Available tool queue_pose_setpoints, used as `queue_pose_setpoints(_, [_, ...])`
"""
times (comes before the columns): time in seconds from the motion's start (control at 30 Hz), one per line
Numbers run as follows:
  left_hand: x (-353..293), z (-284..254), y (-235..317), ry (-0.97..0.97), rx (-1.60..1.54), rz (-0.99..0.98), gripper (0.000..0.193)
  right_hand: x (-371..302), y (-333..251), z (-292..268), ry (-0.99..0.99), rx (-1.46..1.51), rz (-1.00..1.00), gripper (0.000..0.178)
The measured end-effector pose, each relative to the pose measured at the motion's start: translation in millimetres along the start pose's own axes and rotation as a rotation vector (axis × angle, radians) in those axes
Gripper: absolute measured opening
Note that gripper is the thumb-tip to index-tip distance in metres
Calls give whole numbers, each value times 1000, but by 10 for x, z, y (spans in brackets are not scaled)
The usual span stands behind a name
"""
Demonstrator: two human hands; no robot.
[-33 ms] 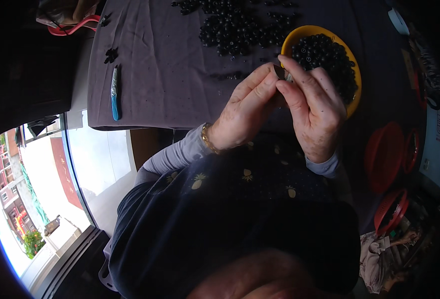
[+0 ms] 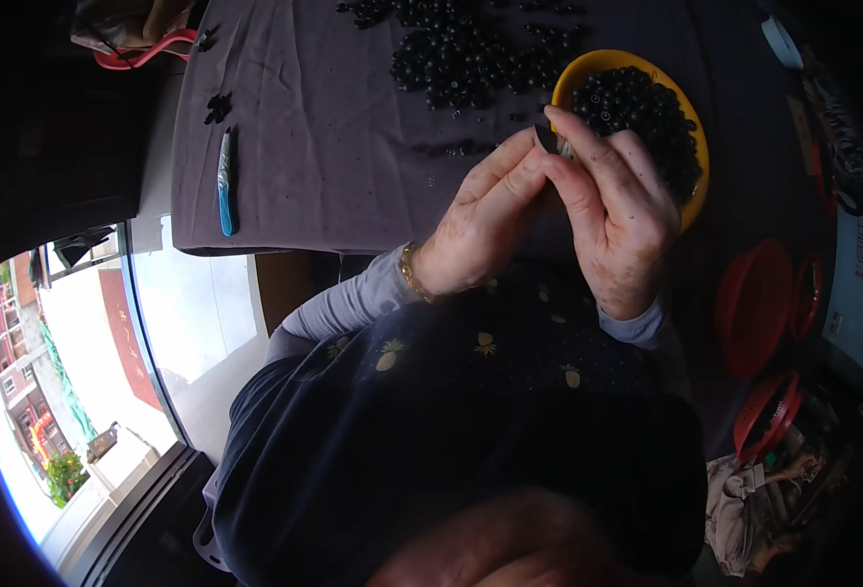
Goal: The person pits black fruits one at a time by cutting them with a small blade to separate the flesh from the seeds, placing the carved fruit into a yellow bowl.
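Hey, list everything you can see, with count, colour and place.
Tablecloth: one, greyish purple, upper centre
Bowl: one, yellow, on the tablecloth's right part
Round pieces: too many to count, black, in the bowl and heaped at upper centre
Slim tool: one, blue-handled, tablecloth's left side
Containers: at least three, red, right side
Plant: one, green, lower left
Small piece: one, dark, at the fingers
Bracelet: one, gold, left wrist
Left hand: one, grey-sleeved, centre
Right hand: one, grey-sleeved, right of centre

yellow bowl [image 2: 701, 166], black pieces [image 2: 637, 103], purple-grey cloth [image 2: 304, 176], dark garment [image 2: 441, 367] with pale-yellow pineapple print [image 2: 389, 355], grey sleeves [image 2: 343, 303], gold bracelet [image 2: 410, 274], blue handle [image 2: 225, 210], red basins [image 2: 749, 308]
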State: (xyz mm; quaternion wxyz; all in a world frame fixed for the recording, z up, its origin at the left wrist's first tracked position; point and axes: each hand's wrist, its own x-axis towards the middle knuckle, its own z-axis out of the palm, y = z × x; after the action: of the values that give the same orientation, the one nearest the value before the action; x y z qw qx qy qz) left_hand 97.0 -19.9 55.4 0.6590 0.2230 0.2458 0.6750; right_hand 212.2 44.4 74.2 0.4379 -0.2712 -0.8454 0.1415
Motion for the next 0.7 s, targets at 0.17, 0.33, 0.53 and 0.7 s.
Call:
queue_pose_setpoints(0.17, [85, -17, 40, -27, -36, 51, 27, 17, -9, -7, 0, 129, 96, 31])
queue_pose_setpoints(0.33, [145, -108, 29, -135, -126, 60, 28, 9, -7, -60, -33, 119, 201, 32])
queue_pose_setpoints(0.53, [126, -88, 12, 33, -108, 3, 27, -59, 20, -19, -15, 18, 0, 34])
queue_pose_setpoints(0.7, [113, -110, -2, -3, -73, 38, 26, -50, -2, -48, -33, -64, -24, 35])
